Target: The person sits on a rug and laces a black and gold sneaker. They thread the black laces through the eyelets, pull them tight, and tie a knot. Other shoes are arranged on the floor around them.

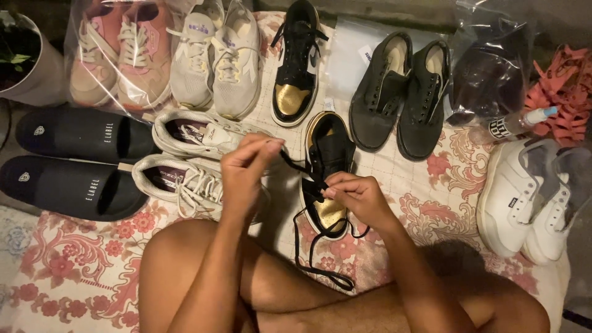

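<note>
Hands [246,169] on black lace [296,165]

The pink sneakers [120,52] are veiled by a clear plastic bag and cut off at the top edge; the potted plant [21,55] is cropped at left.

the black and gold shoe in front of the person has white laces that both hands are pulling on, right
Not quite: the laces are black, not white. The head view shows the left hand and right hand both pulling on them at the black and gold shoe in front of the person.
</note>
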